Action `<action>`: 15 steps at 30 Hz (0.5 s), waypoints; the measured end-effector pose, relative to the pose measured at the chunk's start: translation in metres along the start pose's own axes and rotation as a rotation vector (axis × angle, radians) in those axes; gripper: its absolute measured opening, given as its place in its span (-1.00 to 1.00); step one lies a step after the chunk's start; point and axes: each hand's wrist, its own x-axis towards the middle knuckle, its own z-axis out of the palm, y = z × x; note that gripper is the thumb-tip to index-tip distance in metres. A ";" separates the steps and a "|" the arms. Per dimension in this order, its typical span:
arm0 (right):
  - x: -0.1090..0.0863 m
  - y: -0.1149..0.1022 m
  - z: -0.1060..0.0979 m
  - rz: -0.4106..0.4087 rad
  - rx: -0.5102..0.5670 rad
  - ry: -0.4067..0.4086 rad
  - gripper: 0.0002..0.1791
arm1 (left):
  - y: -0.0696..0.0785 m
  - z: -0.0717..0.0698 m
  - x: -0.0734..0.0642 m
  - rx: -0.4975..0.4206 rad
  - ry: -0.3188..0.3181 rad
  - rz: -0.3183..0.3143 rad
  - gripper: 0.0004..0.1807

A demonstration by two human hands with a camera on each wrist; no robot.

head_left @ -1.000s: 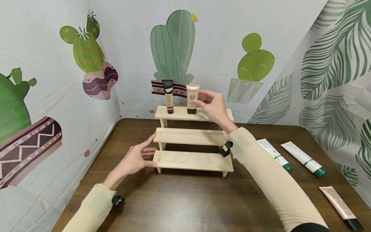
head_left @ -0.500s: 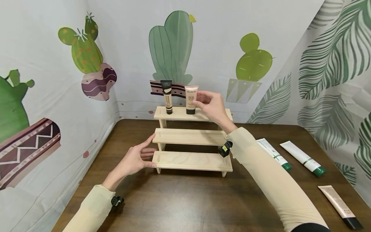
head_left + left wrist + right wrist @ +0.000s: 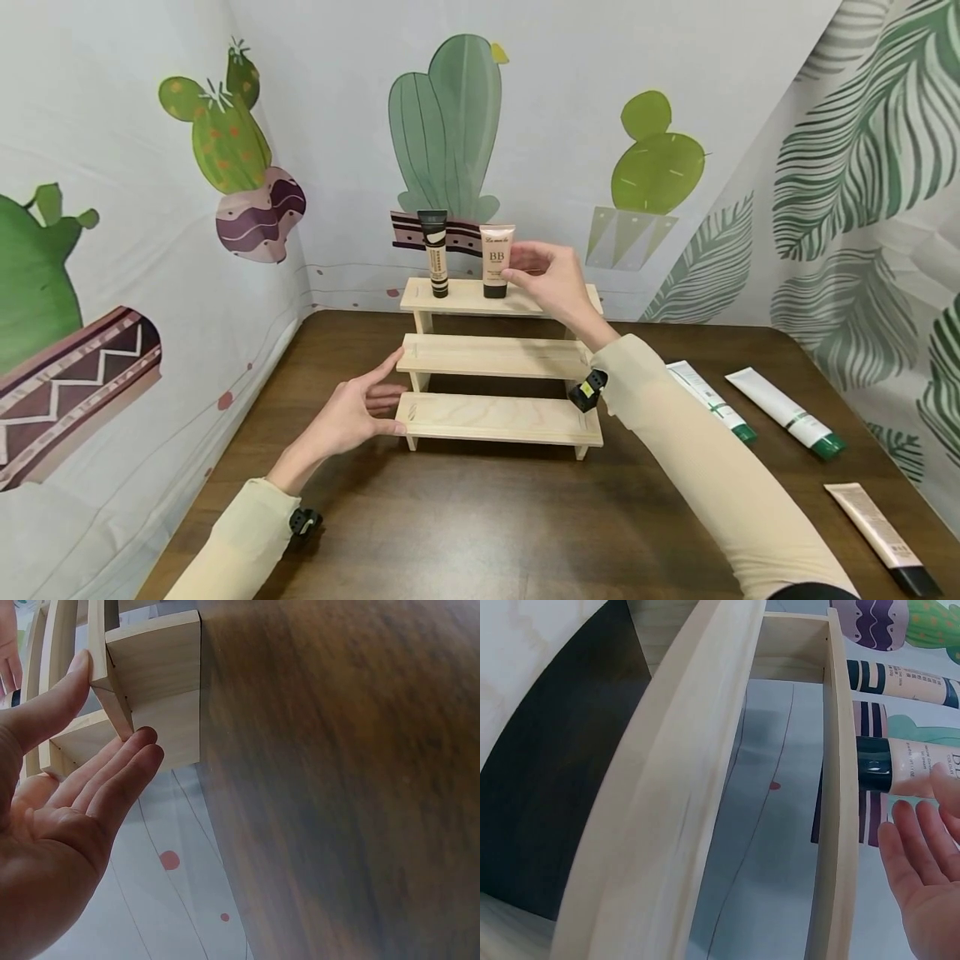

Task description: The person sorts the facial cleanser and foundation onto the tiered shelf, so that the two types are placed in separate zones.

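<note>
BB cream tube [image 3: 497, 257]: stands upright, cap down, on the top tier [image 3: 462, 293] of the wooden display rack [image 3: 487, 357], right of the black-and-beige tube [image 3: 437, 257] and apart from it.
Right hand [image 3: 557, 282]: pinches the BB cream tube by its side; not released yet.
Left hand [image 3: 351, 417]: rests with straight fingers against the rack's left end, seemingly for steadying.
Top tier: bears two upright tubes; looks settled with the first, nearly so with the second.
Surface [image 3: 465, 525]: carries, right of the rack, one white green-capped tube [image 3: 711, 400], another white green-capped tube [image 3: 783, 411] and a pale pink tube [image 3: 877, 531].
Lying tubes: probably left to be stood up, all three.
</note>
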 end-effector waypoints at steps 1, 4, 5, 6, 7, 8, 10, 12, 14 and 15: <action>-0.001 0.000 -0.001 -0.002 -0.002 -0.004 -0.60 | 0.000 0.000 0.000 0.004 -0.001 0.001 0.29; -0.007 -0.001 -0.007 -0.019 -0.016 -0.005 -0.61 | -0.001 0.001 0.000 0.012 0.000 0.006 0.28; -0.009 -0.001 -0.009 -0.028 -0.024 -0.004 -0.62 | -0.001 0.001 0.000 0.011 0.001 0.008 0.28; -0.011 -0.001 -0.011 -0.039 -0.030 -0.003 -0.63 | -0.001 0.001 -0.001 0.012 0.001 0.009 0.28; -0.013 0.000 -0.013 -0.049 -0.035 -0.001 -0.63 | -0.002 0.001 -0.001 0.012 -0.001 0.011 0.27; -0.016 0.000 -0.015 -0.059 -0.042 0.003 -0.63 | -0.002 0.002 -0.001 0.010 -0.002 0.011 0.27; -0.022 0.001 -0.021 -0.070 -0.051 0.003 -0.63 | -0.002 0.002 -0.001 0.006 0.000 0.007 0.28; -0.029 0.001 -0.028 -0.076 -0.071 0.006 -0.63 | -0.002 0.002 -0.001 0.002 -0.001 0.003 0.29; -0.036 0.001 -0.036 -0.087 -0.086 0.007 -0.65 | -0.001 0.002 0.000 -0.002 -0.001 0.001 0.29; -0.040 0.001 -0.039 -0.089 -0.092 0.006 -0.66 | 0.000 0.001 0.000 -0.001 0.000 -0.001 0.29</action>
